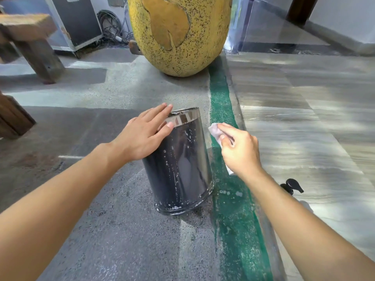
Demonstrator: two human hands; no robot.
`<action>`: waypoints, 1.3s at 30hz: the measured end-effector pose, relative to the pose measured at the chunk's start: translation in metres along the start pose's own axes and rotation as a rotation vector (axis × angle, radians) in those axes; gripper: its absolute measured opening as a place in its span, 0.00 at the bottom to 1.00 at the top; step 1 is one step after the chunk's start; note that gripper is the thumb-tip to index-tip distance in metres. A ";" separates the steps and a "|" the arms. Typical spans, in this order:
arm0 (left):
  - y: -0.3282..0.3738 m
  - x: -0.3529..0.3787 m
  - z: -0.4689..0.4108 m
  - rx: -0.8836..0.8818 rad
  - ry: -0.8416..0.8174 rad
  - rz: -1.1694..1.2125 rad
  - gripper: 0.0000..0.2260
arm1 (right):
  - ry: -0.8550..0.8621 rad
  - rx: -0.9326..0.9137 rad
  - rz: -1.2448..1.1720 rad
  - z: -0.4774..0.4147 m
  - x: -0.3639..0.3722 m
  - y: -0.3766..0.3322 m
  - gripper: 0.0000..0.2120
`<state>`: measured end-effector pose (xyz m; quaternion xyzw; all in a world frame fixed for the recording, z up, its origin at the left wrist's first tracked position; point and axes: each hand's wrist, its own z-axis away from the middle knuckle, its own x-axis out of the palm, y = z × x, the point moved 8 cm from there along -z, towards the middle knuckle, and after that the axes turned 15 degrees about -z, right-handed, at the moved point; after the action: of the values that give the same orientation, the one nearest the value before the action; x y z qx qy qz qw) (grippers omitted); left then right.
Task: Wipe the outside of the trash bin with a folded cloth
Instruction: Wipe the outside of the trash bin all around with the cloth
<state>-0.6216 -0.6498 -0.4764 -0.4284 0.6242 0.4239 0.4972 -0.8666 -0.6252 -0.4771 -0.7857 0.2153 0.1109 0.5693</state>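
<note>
A dark, glossy trash bin (pixel 182 169) with a shiny metal band at its rim stands tilted on the concrete floor, speckled with white droplets. My left hand (pixel 146 134) lies flat on the bin's upper left side and rim, fingers straight. My right hand (pixel 239 151) is just right of the bin, apart from its wall, gripping a pale folded cloth (pixel 215 131) whose end sticks out past my fingertips. A bit of the cloth also shows below my wrist.
A big yellow speckled egg-shaped sculpture (pixel 180 35) stands behind the bin. A green painted strip (pixel 221 94) runs along the floor on the right, with grey tiles beyond. A black pump head (pixel 292 186) peeks out beside my right forearm. Wooden bench legs (pixel 38 55) stand at left.
</note>
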 end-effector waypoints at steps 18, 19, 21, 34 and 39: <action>0.058 -0.004 -0.059 0.024 0.017 -0.155 0.30 | -0.077 -0.035 -0.072 -0.017 0.019 0.043 0.20; 0.058 -0.005 -0.064 0.007 0.010 -0.159 0.30 | -0.094 -0.015 -0.079 -0.010 0.021 0.052 0.20; 0.057 -0.004 -0.074 -0.031 -0.009 -0.154 0.30 | -0.135 0.025 -0.085 0.009 0.024 0.069 0.21; 0.064 -0.002 -0.092 -0.095 -0.052 -0.174 0.31 | -0.280 0.107 -0.098 0.087 0.017 0.123 0.21; 0.079 -0.003 -0.086 -0.052 -0.013 -0.231 0.32 | -0.023 0.085 -0.220 0.021 -0.012 0.087 0.17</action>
<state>-0.7190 -0.7097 -0.4523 -0.5074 0.5563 0.3826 0.5355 -0.9162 -0.6251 -0.5529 -0.7784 0.1258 0.0473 0.6132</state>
